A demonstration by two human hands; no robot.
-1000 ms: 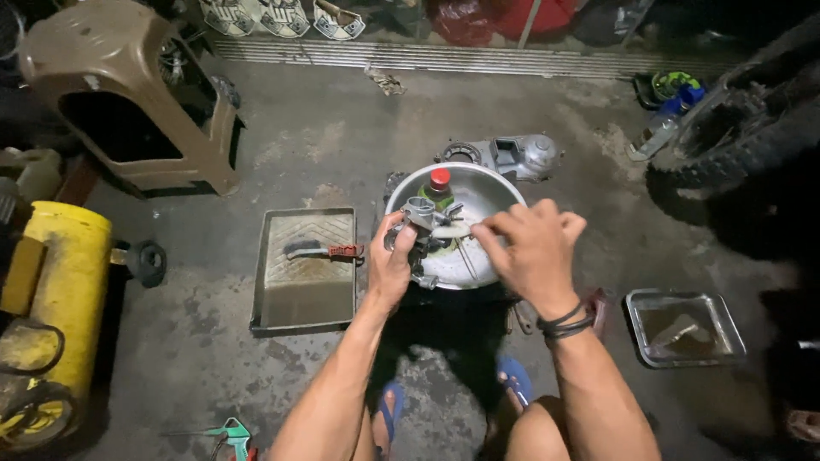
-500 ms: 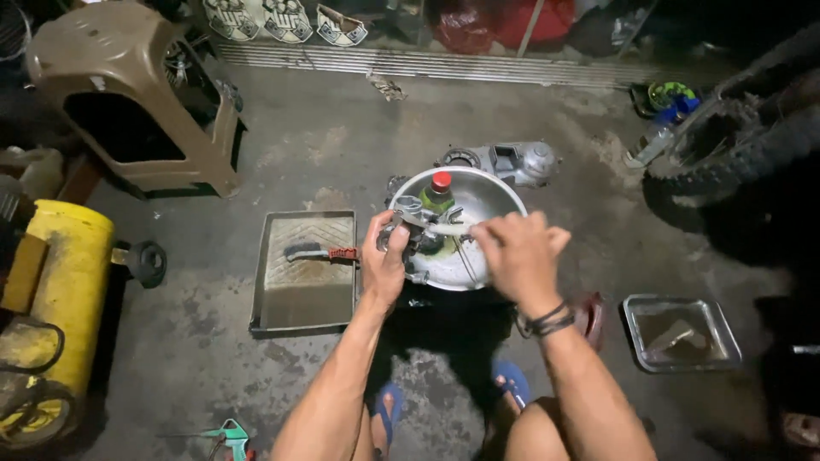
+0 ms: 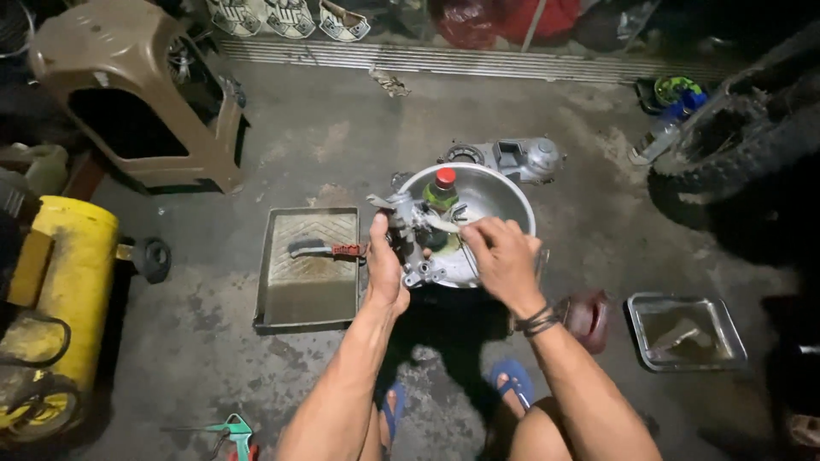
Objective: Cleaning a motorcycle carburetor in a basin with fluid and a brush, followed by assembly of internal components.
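Since the earlier frame my right hand [image 3: 504, 256] has drawn back from the far side of the metal basin [image 3: 504, 192] toward its near rim, while my left hand [image 3: 386, 265] has kept its station at the basin's left edge. The left hand is closed around the cast metal engine part [image 3: 420, 243], gripping its left flank and holding it over the near side of the basin. The right hand is closed narrowly on a thin brush-like tool [image 3: 440, 224] whose tip meets the part; what the tool is exactly I cannot tell. Just beyond the fingers stands a red-capped bottle [image 3: 442, 192] inside the basin. Left of my left hand lies a shallow rectangular tray [image 3: 309, 294] with a red-handled brush [image 3: 329, 249] in it; right of my right hand, well apart, a smaller steel tray [image 3: 683, 331]. Beyond the basin rests a grey engine cover [image 3: 512, 158]. I judge the part stiff, heavy for its bulk, and probably slick with cleaning fluid; the bosses and lugs along its edge offer the surest hold.
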